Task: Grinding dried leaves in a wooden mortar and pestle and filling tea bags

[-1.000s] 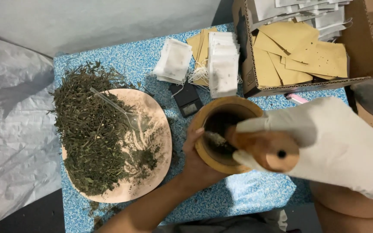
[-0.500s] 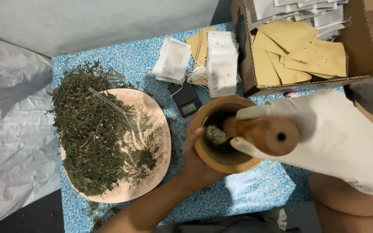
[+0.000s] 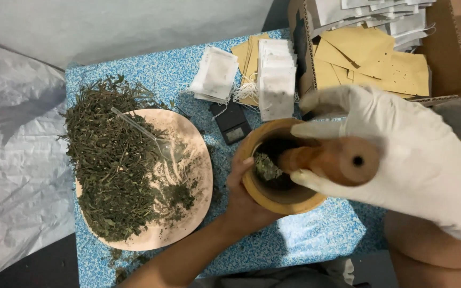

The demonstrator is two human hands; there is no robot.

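My right hand (image 3: 401, 154), in a white glove, grips a wooden pestle (image 3: 329, 158) whose tip carries a clump of green herb (image 3: 267, 166) inside a wooden mortar (image 3: 273, 200). My bare left hand (image 3: 244, 200) clasps the mortar's near left wall, thumb on the rim. To the left, a round wooden plate (image 3: 188, 160) holds a heap of dried green herbs (image 3: 110, 165) with a clear plastic spoon (image 3: 145, 136) lying on it.
Everything sits on a small blue speckled table (image 3: 316, 240). Behind the mortar are a small black pocket scale (image 3: 231, 124), stacks of white tea bags (image 3: 276, 77) and a cardboard box (image 3: 449, 74) with tan envelopes. Grey plastic sheeting (image 3: 12, 160) covers the left.
The pestle has lifted and tilted, its tip now raised with herb stuck to it. My gloved hand has shifted up and right. My left hand stays on the mortar.
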